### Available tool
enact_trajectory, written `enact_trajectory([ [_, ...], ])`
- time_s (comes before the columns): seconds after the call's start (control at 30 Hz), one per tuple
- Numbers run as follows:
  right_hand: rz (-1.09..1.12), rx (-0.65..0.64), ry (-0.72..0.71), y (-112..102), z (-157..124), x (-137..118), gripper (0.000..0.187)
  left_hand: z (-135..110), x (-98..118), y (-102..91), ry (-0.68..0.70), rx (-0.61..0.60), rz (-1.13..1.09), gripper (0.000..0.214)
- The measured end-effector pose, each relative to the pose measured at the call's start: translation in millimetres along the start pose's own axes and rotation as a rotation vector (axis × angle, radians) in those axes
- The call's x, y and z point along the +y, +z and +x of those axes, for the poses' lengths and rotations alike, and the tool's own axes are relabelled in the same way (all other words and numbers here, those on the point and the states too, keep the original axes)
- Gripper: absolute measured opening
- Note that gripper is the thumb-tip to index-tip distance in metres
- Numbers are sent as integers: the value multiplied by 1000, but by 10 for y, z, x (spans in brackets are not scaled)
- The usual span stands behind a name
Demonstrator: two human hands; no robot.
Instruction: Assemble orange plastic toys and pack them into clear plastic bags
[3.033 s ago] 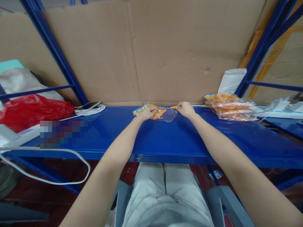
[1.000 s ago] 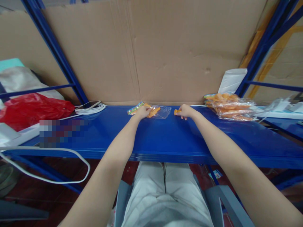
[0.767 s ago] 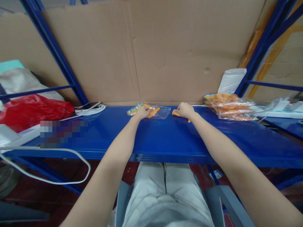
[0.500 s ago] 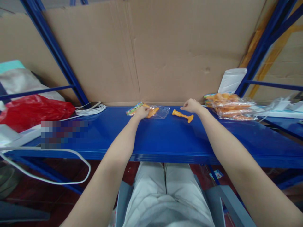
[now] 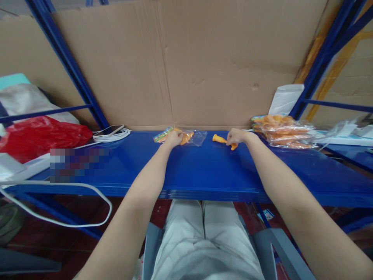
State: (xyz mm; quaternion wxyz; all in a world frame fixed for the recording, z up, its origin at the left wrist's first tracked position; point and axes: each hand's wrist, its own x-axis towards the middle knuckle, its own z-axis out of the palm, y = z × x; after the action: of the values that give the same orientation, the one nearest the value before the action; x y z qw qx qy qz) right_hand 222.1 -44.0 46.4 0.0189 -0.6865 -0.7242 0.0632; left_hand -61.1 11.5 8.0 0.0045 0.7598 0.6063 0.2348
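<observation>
Stretching from nine to three o'clock is a blue surface (image 5: 201, 169). At nine o'clock slumps a red plastic bag (image 5: 45, 136); at three, a stack of bagged orange pieces (image 5: 282, 132). Near the centre lies a clear packet (image 5: 188, 138) of orange parts, its header at nine o'clock, pinched by the curled left hand (image 5: 174, 138). At three o'clock from it, the right hand (image 5: 235, 136), fingertips drawn together, grips a loose orange part (image 5: 220, 139) around its middle.
</observation>
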Motion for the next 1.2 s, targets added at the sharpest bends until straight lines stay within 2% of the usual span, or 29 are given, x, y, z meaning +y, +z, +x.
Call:
enact_trajectory([
  [0.1,13,60,-11,-23,-10,-21,7,24,-18,18,8,2,-26,36],
  [0.23,140,148,-91,-34,1,-20,13,50,-27,19,18,-12,-86,37],
  [0.37,249,171,-189,-15,14,-67,16,54,7,22,49,-29,-110,37],
  [0.7,27,209,-271,26,2,-321,15,-6,217,47,206,-108,-197,35],
  [0.93,95,258,-306,43,-16,-372,17,-29,353,68,324,-156,-277,32],
  [1.2,201,153,-319,72,14,-316,12,-104,448,57,371,-83,-252,30],
])
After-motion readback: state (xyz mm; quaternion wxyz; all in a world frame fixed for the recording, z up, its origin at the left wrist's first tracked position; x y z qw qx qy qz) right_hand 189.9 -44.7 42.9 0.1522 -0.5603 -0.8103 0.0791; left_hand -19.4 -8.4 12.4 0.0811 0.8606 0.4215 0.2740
